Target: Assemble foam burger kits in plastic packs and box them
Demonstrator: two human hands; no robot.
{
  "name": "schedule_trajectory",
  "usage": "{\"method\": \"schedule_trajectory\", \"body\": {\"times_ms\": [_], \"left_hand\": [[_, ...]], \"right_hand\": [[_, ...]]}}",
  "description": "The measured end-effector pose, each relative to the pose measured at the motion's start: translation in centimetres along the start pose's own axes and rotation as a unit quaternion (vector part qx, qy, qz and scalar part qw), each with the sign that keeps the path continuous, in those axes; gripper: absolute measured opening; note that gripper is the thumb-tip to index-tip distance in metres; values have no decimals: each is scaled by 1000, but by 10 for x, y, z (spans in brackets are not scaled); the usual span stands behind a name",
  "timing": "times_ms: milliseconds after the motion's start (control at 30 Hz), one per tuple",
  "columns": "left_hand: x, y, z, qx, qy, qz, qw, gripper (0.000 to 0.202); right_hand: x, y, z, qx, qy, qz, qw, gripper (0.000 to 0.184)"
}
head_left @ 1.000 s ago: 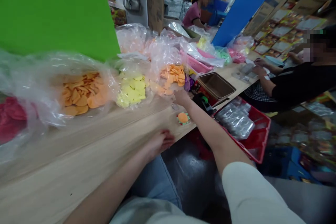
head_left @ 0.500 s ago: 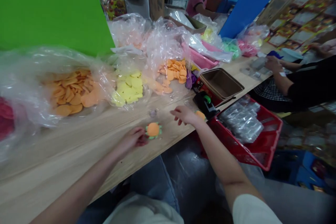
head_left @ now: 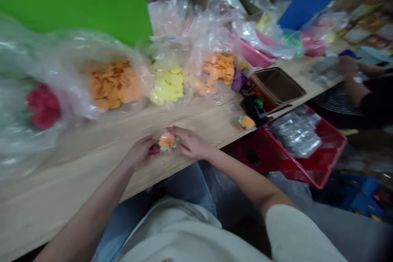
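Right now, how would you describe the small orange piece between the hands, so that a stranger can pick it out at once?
On the long wooden table, look at the front edge, below the clear bags. The person's left hand and right hand meet there around a small orange piece with green edging. Its twin lies alone by the black dispenser; this one is between the hands.

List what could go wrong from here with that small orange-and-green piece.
The orange-and-green piece is small and pinched between the left hand and right hand, close to the front edge of the wooden table, so it might slip onto the person's lap or the floor. A second piece sits near the edge beside a black dispenser; a reaching arm might knock it into the red basket.
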State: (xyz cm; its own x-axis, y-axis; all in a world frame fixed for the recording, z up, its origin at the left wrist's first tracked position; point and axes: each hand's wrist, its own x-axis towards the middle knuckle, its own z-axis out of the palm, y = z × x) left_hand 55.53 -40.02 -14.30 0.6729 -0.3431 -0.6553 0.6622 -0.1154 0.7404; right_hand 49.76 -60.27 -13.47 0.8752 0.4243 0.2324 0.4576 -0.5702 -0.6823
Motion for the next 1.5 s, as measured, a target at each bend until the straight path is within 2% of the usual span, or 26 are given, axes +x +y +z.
{"method": "schedule_trajectory", "body": {"times_ms": [67, 133, 233, 300, 367, 400, 467, 533, 600, 700, 833, 900, 967, 1033, 1133, 1233, 1333, 1500], "left_hand": [[-2, -2, -1, -23, 7, 1, 1000, 21], [-6, -8, -3, -46, 5, 20, 999, 27], [-12, -19, -1, -73, 20, 82, 994, 32], [-15, -26, 2, -78, 40, 116, 989, 34], [-18, -30, 4, -69, 46, 132, 988, 34], [-20, -31, 5, -61, 45, 138, 988, 35], [-28, -31, 3, -43, 45, 146, 987, 34], [-39, -31, -2, -29, 47, 151, 987, 32], [-51, -29, -8, -15, 42, 154, 987, 29], [-70, -27, -17, 17, 20, 154, 988, 24], [-92, -22, -23, 32, -44, 131, 990, 23], [-98, -20, -22, 44, -88, 121, 988, 32], [-100, -20, -20, 75, -111, 138, 981, 48], [-96, -22, -18, 104, -91, 174, 975, 56], [-88, -28, -18, 99, -25, 215, 971, 51], [-85, -32, -18, 92, 9, 250, 964, 50], [-88, -35, -15, 109, 26, 272, 956, 52], [-97, -29, -9, 105, 59, 299, 946, 56]], "right_hand": [[-18, -13, 11, -50, -37, -15, 998, 72], [-29, -23, 25, -82, -47, -11, 995, 78], [-26, -30, 37, -82, -9, 20, 996, 71], [-10, -30, 36, -81, 67, 92, 990, 51], [14, -25, 29, -101, 134, 210, 963, 34], [26, -23, 25, -110, 134, 267, 948, 34], [48, -19, 22, -108, 70, 333, 934, 40], [59, -18, 24, -71, -12, 331, 941, 46], [59, -21, 31, -22, -48, 305, 951, 50], [48, -30, 40, 18, -37, 255, 966, 50], [41, -44, 44, 12, 6, 188, 982, 46], [44, -50, 46, 17, -3, 170, 985, 45], [49, -55, 49, 10, -6, 166, 986, 45], [51, -59, 51, -19, 26, 187, 982, 45], [45, -63, 54, -55, 95, 242, 964, 46], [33, -65, 59, -51, 144, 275, 949, 48], [27, -65, 62, -37, 185, 277, 942, 49], [36, -64, 56, -17, 205, 242, 948, 50]]}}
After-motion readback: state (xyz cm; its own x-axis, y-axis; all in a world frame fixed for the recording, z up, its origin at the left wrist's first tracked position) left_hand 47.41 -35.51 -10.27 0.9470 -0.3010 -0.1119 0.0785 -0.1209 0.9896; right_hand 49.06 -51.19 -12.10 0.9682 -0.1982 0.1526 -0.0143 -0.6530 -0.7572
